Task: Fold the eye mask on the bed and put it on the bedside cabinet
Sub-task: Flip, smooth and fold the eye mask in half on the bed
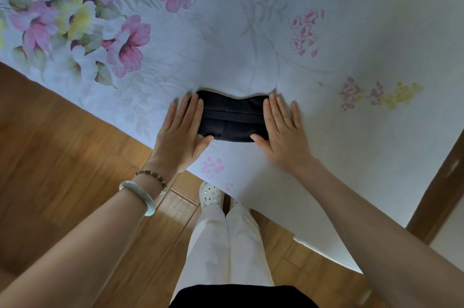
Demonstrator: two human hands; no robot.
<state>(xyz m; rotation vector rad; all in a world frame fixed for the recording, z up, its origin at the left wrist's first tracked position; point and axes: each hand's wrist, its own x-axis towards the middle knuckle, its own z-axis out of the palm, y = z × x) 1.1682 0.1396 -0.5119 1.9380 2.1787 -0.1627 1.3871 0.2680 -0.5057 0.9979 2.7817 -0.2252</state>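
A black eye mask (232,116) lies flat on the flowered bed sheet (251,31), close to the bed's near edge, with its strap running across it. My left hand (182,132) rests flat on the mask's left end, fingers straight, thumb on the lower edge. My right hand (282,129) lies flat on the mask's right end in the same way. Neither hand grips the mask. The bedside cabinet is not in view.
The bed's edge runs diagonally from upper left to lower right. Wooden floor (62,157) lies below it, where my legs and white shoes (211,194) stand. A dark wooden post (437,187) stands at the right edge.
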